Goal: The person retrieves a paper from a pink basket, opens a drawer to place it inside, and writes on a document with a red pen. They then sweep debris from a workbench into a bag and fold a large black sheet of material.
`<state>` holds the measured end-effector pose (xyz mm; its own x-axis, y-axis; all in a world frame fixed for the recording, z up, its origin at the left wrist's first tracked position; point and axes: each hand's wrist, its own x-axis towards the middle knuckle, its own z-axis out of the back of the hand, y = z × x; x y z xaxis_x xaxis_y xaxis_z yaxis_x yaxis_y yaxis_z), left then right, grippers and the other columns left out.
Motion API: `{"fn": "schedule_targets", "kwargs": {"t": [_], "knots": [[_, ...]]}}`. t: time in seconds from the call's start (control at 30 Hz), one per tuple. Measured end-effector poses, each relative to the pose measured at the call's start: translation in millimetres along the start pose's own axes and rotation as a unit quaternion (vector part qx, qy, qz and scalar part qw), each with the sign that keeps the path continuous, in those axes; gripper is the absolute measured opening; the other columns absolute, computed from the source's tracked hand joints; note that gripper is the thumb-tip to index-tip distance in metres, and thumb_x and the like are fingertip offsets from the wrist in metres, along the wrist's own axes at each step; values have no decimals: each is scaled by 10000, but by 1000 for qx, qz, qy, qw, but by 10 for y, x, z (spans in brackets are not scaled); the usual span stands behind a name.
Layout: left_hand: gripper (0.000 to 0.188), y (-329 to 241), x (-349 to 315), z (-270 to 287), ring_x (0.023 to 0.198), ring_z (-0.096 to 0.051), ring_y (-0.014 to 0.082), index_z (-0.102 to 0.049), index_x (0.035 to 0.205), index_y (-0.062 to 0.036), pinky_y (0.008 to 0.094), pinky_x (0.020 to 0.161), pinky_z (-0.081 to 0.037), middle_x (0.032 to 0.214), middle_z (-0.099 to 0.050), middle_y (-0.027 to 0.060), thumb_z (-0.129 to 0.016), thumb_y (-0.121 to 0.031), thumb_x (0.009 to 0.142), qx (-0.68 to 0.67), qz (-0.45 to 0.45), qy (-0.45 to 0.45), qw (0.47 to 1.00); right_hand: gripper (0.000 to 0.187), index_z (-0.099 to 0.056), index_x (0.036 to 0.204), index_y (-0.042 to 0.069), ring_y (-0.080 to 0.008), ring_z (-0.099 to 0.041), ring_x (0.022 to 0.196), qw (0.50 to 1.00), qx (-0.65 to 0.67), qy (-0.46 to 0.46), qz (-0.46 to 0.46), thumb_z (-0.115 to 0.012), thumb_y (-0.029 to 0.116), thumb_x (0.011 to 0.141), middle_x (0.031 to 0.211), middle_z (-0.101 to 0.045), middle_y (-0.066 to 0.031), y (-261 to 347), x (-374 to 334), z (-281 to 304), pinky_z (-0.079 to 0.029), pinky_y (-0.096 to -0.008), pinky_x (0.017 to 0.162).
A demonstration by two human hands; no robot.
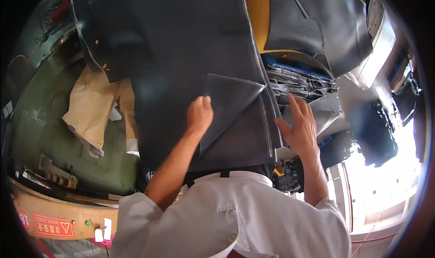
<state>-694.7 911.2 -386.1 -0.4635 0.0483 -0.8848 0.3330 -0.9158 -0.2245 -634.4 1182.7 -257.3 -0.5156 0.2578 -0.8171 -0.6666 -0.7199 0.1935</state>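
A wide sheet of black, rubber-like material [167, 45] spreads in front of me, with thin pale edges along its right side. Part of it is turned over into a triangular flap [229, 92]. My left hand [199, 116] is closed at the flap's left edge and appears to pinch it; the fingertips are partly hidden. My right hand [300, 126] hovers just beyond the sheet's right edge, its fingers apart and nothing in them. Near its fingertips lies a stack of dark folded sheets [299, 79], with a blue piece on top.
On the left, torn brown paper [93, 106] hangs over a green machine surface [36, 131]. An orange-tan panel [81, 219] with buttons and a red warning label stands at lower left. More black sheeting [299, 24] drapes over a yellow surface [256, 18] at upper right.
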Motion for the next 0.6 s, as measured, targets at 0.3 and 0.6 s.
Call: {"fn": "schedule_targets", "kwargs": {"t": [0.3,0.6], "knots": [[237,143,799,90,629,-688,412,-581,895,-37,513,534,-538,692,-675,172,-603,-214,1052,18,-245,-101,964,1033,-420,1589,9,-419,-579,1338,950,156,128,240,-933,323,748,1443,-581,-264,583,1846,-890,-485,-435,1117],[128,211,2145,-50,820,-776,366,-658,906,-36,495,702,-616,846,-774,179,-579,-136,917,157,-366,-1,917,746,-569,1467,20,-413,-581,1329,927,-171,-39,332,-862,259,824,1395,-637,-217,815,2309,-970,-496,-496,1093]]}}
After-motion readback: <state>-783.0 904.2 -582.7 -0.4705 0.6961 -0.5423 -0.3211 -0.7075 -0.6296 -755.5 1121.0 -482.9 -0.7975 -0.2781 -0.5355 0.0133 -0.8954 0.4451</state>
